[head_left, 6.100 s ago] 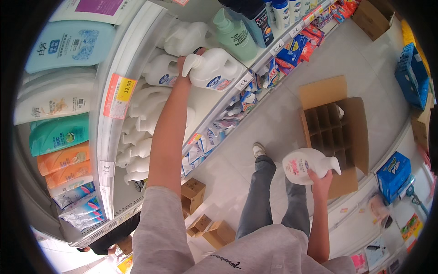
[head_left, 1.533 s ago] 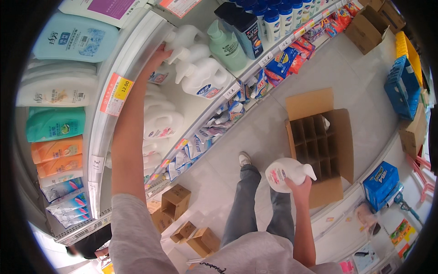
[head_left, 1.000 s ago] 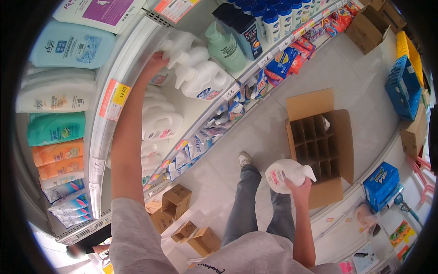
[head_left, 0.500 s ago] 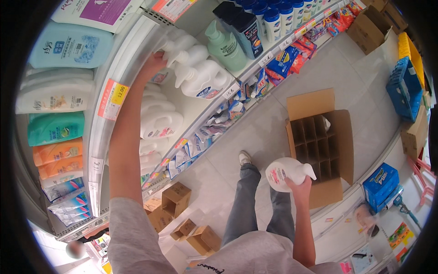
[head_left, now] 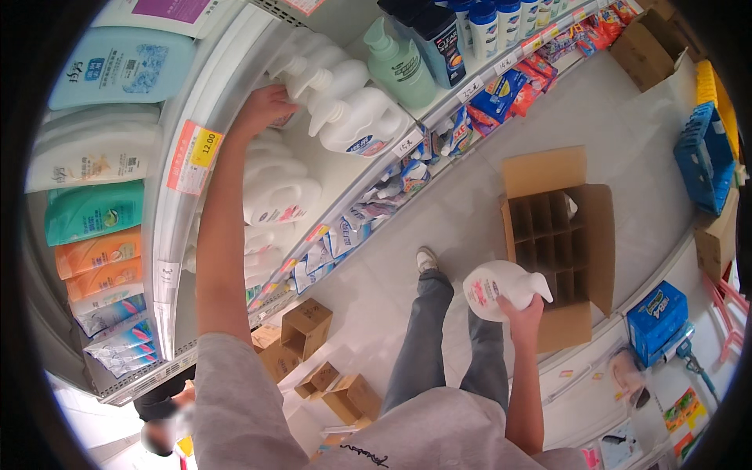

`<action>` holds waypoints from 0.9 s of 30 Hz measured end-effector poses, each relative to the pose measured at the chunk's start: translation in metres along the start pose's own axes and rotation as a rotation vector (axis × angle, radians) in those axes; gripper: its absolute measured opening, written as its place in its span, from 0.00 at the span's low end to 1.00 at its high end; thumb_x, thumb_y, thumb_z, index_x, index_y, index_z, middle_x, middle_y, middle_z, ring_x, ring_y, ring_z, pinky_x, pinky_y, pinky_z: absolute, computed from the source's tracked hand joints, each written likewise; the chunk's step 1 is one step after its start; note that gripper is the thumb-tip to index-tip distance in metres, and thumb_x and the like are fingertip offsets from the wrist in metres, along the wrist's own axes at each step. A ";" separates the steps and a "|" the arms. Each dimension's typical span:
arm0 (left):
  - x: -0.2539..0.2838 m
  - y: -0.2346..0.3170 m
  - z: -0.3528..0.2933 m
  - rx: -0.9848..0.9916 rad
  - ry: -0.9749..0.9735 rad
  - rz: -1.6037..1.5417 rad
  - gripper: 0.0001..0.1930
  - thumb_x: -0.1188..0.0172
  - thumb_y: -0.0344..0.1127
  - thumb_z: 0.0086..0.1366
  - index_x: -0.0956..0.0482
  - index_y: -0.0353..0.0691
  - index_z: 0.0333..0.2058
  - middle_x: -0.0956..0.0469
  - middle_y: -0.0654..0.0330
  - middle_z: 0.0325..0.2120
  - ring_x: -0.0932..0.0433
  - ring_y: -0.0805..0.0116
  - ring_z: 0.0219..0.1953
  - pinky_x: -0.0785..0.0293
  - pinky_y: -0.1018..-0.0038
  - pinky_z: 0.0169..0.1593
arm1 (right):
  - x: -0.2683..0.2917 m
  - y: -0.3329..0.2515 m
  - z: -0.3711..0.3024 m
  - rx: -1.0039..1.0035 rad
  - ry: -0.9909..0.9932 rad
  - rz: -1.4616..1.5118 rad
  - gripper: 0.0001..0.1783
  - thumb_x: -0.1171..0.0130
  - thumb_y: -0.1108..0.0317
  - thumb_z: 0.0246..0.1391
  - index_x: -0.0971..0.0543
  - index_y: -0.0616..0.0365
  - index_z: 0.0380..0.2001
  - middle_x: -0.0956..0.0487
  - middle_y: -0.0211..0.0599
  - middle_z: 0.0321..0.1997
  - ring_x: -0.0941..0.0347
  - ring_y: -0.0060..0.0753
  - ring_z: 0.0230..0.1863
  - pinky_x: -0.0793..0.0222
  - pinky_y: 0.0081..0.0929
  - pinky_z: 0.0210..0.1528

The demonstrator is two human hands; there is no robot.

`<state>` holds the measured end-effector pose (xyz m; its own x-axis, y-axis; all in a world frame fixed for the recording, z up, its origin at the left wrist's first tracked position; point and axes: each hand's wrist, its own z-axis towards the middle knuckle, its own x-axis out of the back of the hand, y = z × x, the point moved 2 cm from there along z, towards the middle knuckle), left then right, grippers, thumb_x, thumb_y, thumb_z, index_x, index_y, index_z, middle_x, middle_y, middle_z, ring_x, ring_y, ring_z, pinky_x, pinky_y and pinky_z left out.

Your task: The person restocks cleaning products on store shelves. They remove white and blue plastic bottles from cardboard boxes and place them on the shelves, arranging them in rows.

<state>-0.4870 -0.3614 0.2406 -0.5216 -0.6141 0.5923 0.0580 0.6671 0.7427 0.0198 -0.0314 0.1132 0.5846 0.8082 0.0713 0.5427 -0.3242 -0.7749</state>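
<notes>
My right hand [head_left: 523, 312] grips a white pump bottle [head_left: 492, 291] with a pink flower print by its neck, holding it tilted beside an open carton. My left arm stretches over the shelf edge. Behind the front row, my left hand [head_left: 265, 110] is closed, its fingers curled around the top of a white bottle [head_left: 283, 121] that is mostly hidden. Beside that hand stand several white pump bottles [head_left: 362, 124] with blue labels, nozzles turned toward it. Nearer me on the same shelf are white handled bottles [head_left: 283, 197] with pink flowers.
The open carton [head_left: 603, 243] with cardboard dividers stands on the floor; something white sits in one cell. A green pump bottle [head_left: 399, 66] adjoins the white ones. Small cartons [head_left: 351, 398] lie near my legs. Blue baskets [head_left: 697, 160] stand far right. Another person [head_left: 160, 403] is at lower left.
The view has shifted slightly. My left hand has moved a little and shows more plainly beside the pump bottles. My right hand still holds its bottle near the carton.
</notes>
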 end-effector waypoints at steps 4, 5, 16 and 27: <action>0.059 -0.061 -0.004 -0.026 0.477 0.367 0.11 0.40 0.33 0.60 0.19 0.35 0.40 0.17 0.57 0.32 0.20 0.68 0.34 0.26 0.75 0.43 | -0.005 0.000 0.006 0.004 -0.017 0.003 0.27 0.28 0.71 0.35 0.24 0.68 0.42 0.21 0.38 0.40 0.25 0.29 0.42 0.29 0.28 0.46; 0.069 -0.069 -0.005 -0.050 0.583 0.475 0.11 0.41 0.34 0.61 0.18 0.36 0.40 0.17 0.58 0.32 0.20 0.68 0.34 0.26 0.75 0.42 | -0.006 0.001 0.008 0.008 -0.020 0.000 0.27 0.27 0.71 0.34 0.24 0.67 0.42 0.21 0.38 0.40 0.25 0.29 0.42 0.29 0.28 0.46; -0.002 0.005 -0.066 -0.078 0.813 0.158 0.10 0.34 0.35 0.58 0.17 0.34 0.34 0.19 0.63 0.27 0.24 0.79 0.30 0.29 0.81 0.38 | -0.038 -0.039 0.025 0.026 -0.140 0.019 0.32 0.27 0.69 0.35 0.27 0.66 0.46 0.21 0.39 0.43 0.26 0.29 0.44 0.30 0.29 0.49; -0.262 0.040 -0.227 0.059 0.054 -0.742 0.28 0.30 0.29 0.49 0.29 0.34 0.50 0.21 0.58 0.41 0.21 0.69 0.41 0.26 0.71 0.48 | -0.123 -0.152 0.037 0.083 -0.719 -0.055 0.35 0.29 0.59 0.41 0.28 0.63 0.52 0.21 0.37 0.43 0.25 0.28 0.44 0.30 0.28 0.47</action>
<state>-0.1552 -0.2697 0.1862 -0.3630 -0.9308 -0.0424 -0.3393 0.0897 0.9364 -0.1567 -0.0635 0.1986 0.0014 0.9549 -0.2970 0.4958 -0.2586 -0.8290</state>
